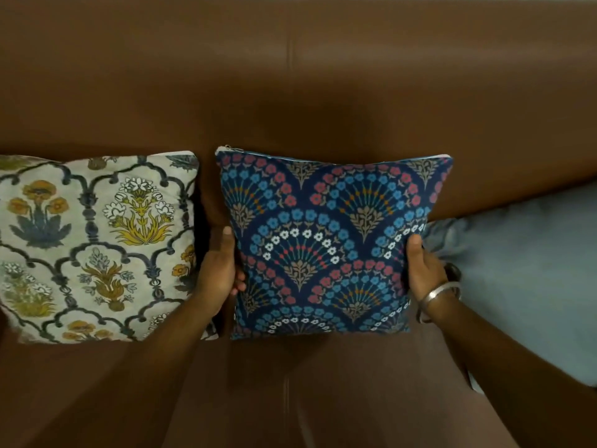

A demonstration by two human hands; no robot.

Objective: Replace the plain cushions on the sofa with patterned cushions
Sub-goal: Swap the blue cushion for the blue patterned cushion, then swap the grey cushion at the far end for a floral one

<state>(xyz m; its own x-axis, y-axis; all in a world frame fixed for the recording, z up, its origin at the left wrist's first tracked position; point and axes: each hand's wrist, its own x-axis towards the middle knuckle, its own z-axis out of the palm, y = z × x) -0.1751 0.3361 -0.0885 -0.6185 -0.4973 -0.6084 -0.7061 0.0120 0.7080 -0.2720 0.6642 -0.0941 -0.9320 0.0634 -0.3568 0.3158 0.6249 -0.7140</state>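
Cushions first, from the single head view: I have both hands on the navy fan-patterned cushion (326,244), which stands upright on the sofa (290,92) seat with its back against the backrest. My left hand (219,270) clasps its left edge and my right hand (423,270) its right edge, thumbs on the patterned face and fingers curled behind, so each hand is closed on the fabric. I judge that this two-sided hold is there to square the cushion and press it back so it stands rather than slumps. A metal bangle (439,297) sits on my right wrist.

Just beside it to the left, with a narrow gap between, the cream floral cushion (93,247) leans upright against the same backrest, seemingly set in place. To the right, a plain grey cushion (529,270) lies tilted on the seat, its near corner touching or nearly touching the navy one behind my right hand; I cannot tell which. It looks like the one still to go.

Underneath is smooth brown leather-like upholstery, with a seam running up the backrest and down the seat. Light is dim; nothing else of the room shows.
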